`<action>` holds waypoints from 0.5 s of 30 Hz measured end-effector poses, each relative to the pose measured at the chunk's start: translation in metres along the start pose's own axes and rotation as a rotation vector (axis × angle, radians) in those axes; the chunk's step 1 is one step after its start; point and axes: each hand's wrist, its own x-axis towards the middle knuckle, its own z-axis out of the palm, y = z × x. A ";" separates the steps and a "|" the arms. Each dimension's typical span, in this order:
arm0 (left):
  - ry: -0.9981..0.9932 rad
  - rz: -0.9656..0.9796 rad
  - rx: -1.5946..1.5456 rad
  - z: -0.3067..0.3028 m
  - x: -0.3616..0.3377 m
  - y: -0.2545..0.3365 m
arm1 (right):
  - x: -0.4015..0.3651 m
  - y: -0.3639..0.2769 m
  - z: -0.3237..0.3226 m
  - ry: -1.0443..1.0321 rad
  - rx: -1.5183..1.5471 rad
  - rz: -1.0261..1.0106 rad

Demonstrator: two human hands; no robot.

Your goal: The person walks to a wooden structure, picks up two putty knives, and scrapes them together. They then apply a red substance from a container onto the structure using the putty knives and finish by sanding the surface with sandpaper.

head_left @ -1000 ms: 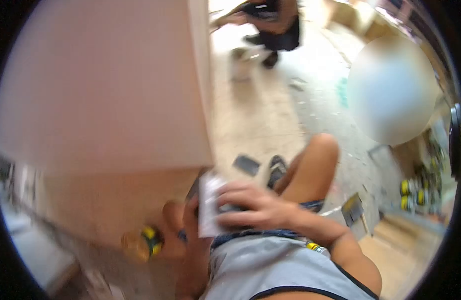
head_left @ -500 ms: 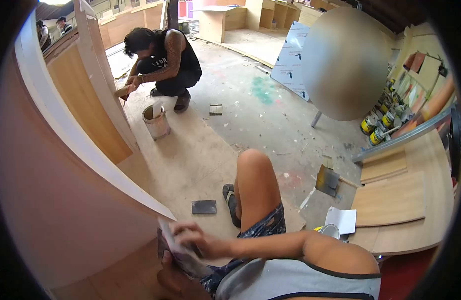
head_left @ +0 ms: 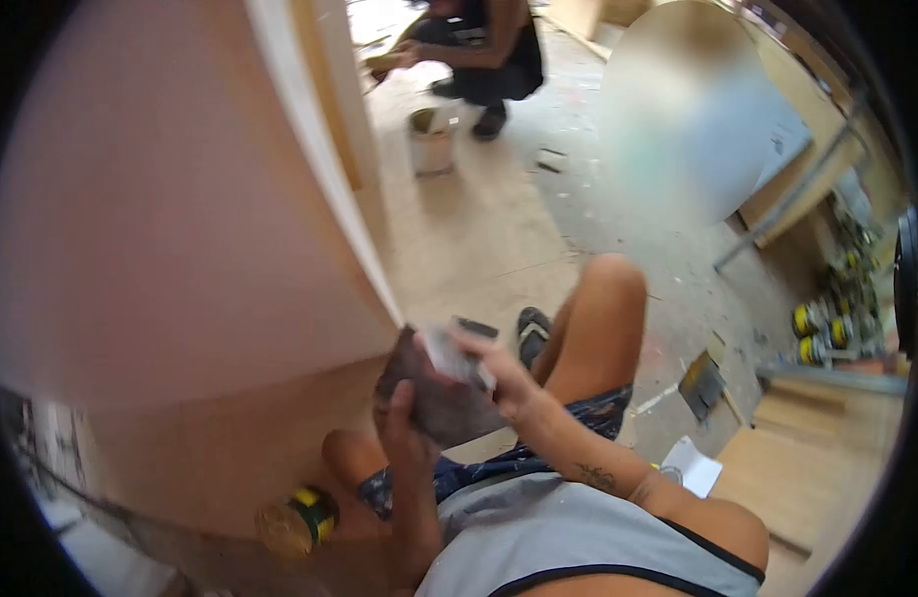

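In the head view my left hand (head_left: 407, 433) is closed on a flat dark brown-grey plate (head_left: 444, 403), with the thumb on its upper face. My right hand (head_left: 501, 376) grips a pale flat blade (head_left: 447, 356), smeared by motion, which looks like a putty scraper and lies over the plate. Its handle is hidden by my fingers. Just beyond the plate, a dark rectangular piece (head_left: 477, 326) lies on the floor, partly covered. A large pinkish panel (head_left: 180, 219) with a white edge stands close on the left.
Another person (head_left: 484, 55) squats ahead, near an open can (head_left: 432, 144). By my left knee is a can with a yellow and black label (head_left: 314, 512). Several paint cans (head_left: 822, 333) stand at the right, near wooden boards (head_left: 777, 478). A blurred patch hides part of the upper right.
My view has swung left and down, bringing the labelled can by my knee into sight. The plate now lies flatter, its upper face showing, with the blade over it.
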 end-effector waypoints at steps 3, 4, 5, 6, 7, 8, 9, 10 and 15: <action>0.048 0.003 0.051 -0.003 -0.006 0.003 | 0.019 -0.019 -0.032 -0.292 0.015 -0.297; 0.071 0.029 0.053 -0.006 -0.002 0.009 | 0.000 -0.010 0.014 0.010 0.020 -0.432; 0.073 -0.009 -0.053 -0.007 0.000 0.014 | -0.024 -0.003 0.061 0.316 0.012 -0.562; 0.075 -0.050 -0.160 -0.009 -0.001 0.017 | -0.036 0.002 0.057 0.170 -0.093 -0.432; 0.092 -0.030 -0.163 -0.013 0.001 0.016 | -0.055 0.002 0.041 0.023 -0.190 -0.306; 0.058 -0.065 -0.273 -0.019 0.006 0.013 | -0.053 -0.003 -0.001 -0.270 -0.226 -0.032; 0.018 -0.107 -0.380 -0.022 0.009 0.012 | -0.041 -0.001 -0.011 -0.622 -0.241 0.107; 0.019 -0.102 -0.378 -0.015 0.008 0.011 | -0.034 0.012 0.001 -0.288 -0.081 0.045; 0.003 -0.083 -0.054 0.002 -0.004 -0.003 | 0.058 -0.004 -0.079 -0.295 -0.103 -0.122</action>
